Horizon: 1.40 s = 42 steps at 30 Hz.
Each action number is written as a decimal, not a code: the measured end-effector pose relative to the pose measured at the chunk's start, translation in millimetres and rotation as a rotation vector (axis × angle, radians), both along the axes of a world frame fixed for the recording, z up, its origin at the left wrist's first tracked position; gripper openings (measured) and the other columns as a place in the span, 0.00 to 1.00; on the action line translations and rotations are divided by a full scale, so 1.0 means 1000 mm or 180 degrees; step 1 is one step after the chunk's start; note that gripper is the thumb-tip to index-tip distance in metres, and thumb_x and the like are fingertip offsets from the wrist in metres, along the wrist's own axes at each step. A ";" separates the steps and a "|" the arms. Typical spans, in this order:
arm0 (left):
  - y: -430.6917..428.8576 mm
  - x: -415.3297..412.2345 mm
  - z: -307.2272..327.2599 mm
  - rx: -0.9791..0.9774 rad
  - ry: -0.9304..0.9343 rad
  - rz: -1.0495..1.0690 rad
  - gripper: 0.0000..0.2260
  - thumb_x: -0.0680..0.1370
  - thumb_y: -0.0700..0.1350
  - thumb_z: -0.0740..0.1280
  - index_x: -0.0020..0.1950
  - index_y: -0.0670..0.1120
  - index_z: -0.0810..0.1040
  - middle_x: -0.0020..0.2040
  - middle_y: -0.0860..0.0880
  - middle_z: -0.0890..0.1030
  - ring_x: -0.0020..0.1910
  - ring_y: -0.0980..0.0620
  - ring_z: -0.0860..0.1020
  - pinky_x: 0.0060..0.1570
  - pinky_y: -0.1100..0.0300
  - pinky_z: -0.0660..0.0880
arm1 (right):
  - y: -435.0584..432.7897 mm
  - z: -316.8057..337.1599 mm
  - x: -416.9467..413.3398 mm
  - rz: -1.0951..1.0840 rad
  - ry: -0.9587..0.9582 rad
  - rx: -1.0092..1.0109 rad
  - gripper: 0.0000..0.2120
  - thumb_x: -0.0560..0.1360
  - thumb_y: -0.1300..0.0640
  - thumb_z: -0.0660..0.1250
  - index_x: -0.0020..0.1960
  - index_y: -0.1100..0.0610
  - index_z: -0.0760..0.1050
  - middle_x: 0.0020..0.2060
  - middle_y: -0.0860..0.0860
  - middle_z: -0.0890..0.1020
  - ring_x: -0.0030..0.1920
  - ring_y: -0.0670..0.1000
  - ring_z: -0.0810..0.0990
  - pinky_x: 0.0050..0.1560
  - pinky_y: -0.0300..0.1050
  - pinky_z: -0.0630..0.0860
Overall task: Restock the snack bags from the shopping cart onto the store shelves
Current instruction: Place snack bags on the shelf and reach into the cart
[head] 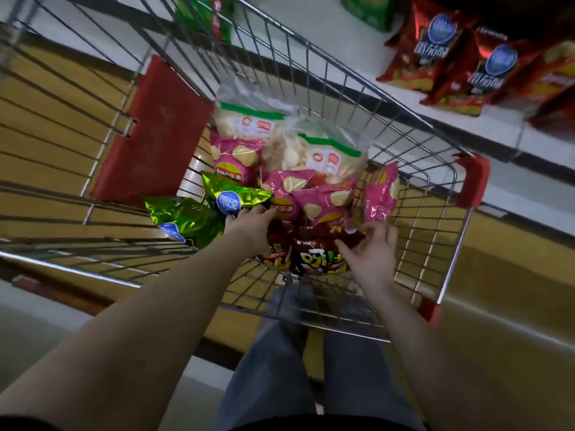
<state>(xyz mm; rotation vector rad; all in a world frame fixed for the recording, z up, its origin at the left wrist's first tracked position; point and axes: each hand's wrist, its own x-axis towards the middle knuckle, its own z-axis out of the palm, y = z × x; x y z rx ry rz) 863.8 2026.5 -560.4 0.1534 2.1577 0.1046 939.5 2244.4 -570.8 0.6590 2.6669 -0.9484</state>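
Both my arms reach down into the wire shopping cart (435,213). My left hand (252,225) lies on the bags, its fingers curled at the edge of a pink chip bag (287,194) beside a green bag (236,194). My right hand (371,250) has spread fingers touching a dark red snack bag (317,253); its fingertips sit just below another pink bag (381,194) leaning on the cart's right wall. Two clear bags of white crackers (314,150) lie at the far end. A second green bag (183,219) rests at the left.
A white store shelf (357,70) runs behind the cart, with red snack bags (441,51) at upper right and green bags (202,14) at top. The cart's red child-seat flap (152,132) stands at left. Yellow floor surrounds the cart; my jeans (280,384) show below.
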 end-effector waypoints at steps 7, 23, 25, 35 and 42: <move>-0.005 0.002 -0.021 -0.0274 0.0194 -0.0545 0.42 0.70 0.47 0.75 0.77 0.54 0.53 0.75 0.49 0.61 0.73 0.43 0.59 0.68 0.41 0.60 | 0.001 -0.014 0.006 -0.0102 -0.0299 -0.0247 0.29 0.65 0.53 0.78 0.59 0.59 0.68 0.59 0.55 0.70 0.56 0.52 0.74 0.52 0.42 0.72; -0.028 -0.001 -0.007 0.0497 0.0277 0.0280 0.35 0.63 0.53 0.79 0.67 0.56 0.70 0.59 0.50 0.78 0.57 0.47 0.77 0.52 0.50 0.77 | 0.005 -0.050 0.010 -0.0766 -0.1677 -0.1250 0.41 0.61 0.60 0.81 0.69 0.60 0.66 0.65 0.56 0.75 0.64 0.57 0.74 0.65 0.50 0.71; -0.026 -0.003 -0.005 0.0539 0.0067 0.0188 0.38 0.63 0.49 0.80 0.70 0.54 0.68 0.62 0.49 0.76 0.61 0.46 0.75 0.58 0.48 0.76 | 0.005 -0.047 0.010 -0.0811 -0.1524 -0.1267 0.37 0.63 0.60 0.80 0.67 0.61 0.67 0.64 0.56 0.76 0.62 0.57 0.76 0.62 0.50 0.73; -0.024 -0.002 0.032 0.0907 -0.0014 0.0526 0.39 0.62 0.41 0.81 0.67 0.45 0.64 0.62 0.42 0.75 0.57 0.42 0.77 0.50 0.50 0.78 | 0.009 0.000 0.007 -0.0942 -0.0955 -0.1618 0.34 0.64 0.59 0.79 0.66 0.59 0.69 0.63 0.54 0.77 0.63 0.54 0.76 0.62 0.45 0.70; -0.035 -0.031 0.116 0.2092 0.0614 0.2013 0.29 0.60 0.38 0.82 0.55 0.48 0.72 0.48 0.52 0.77 0.48 0.51 0.77 0.48 0.55 0.76 | 0.017 0.077 -0.013 -0.0888 -0.0202 -0.1891 0.33 0.64 0.57 0.79 0.65 0.53 0.69 0.57 0.48 0.79 0.56 0.48 0.78 0.57 0.38 0.74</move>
